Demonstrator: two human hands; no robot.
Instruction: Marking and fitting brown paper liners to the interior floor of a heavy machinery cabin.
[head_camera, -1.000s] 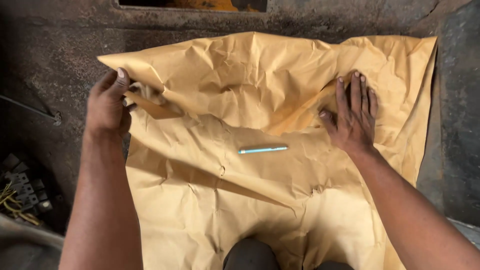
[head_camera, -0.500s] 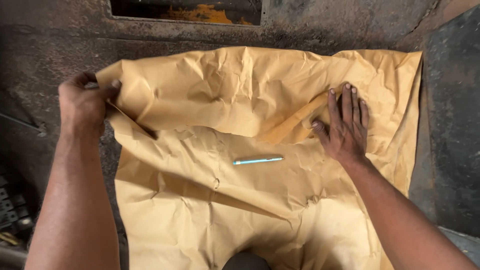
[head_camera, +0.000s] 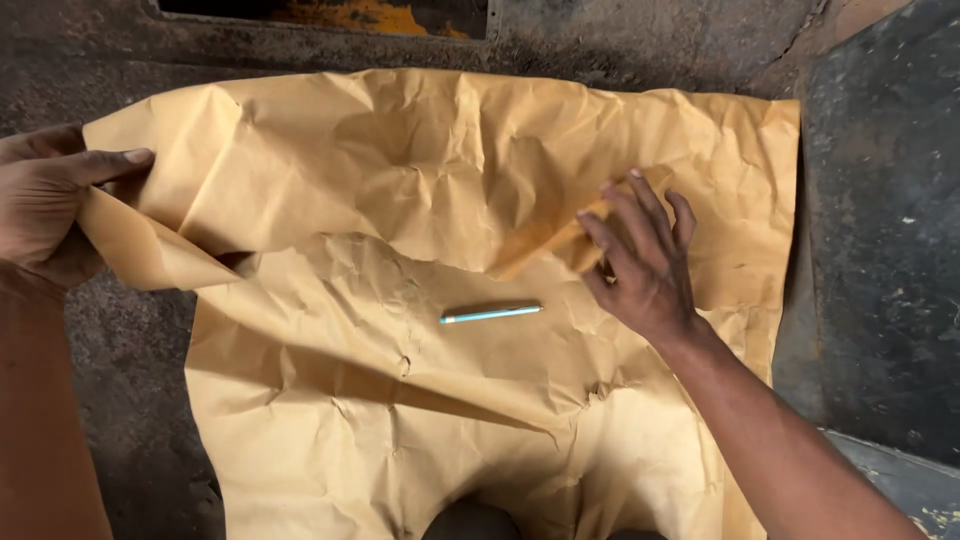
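**Brown Paper Sheet: Hand Positions**

The crumpled brown paper sheet (head_camera: 420, 200) covers the centre of the frame, spread over a dark, stained floor (head_camera: 880, 250). The left hand (head_camera: 50, 205), at the left edge, is closed on the sheet's upper-left corner, lifting it into a fold. The right hand (head_camera: 640, 260), right of centre, is open with fingers spread, fingertips on a raised crease. A light-blue pen (head_camera: 490, 315) lies on the sheet at centre, near the right hand.

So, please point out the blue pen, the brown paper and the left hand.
blue pen (head_camera: 490, 314), head view, middle of its barrel.
brown paper (head_camera: 400, 150), head view, creased upper part of the sheet.
left hand (head_camera: 50, 200), head view, back of the hand at the paper's edge.
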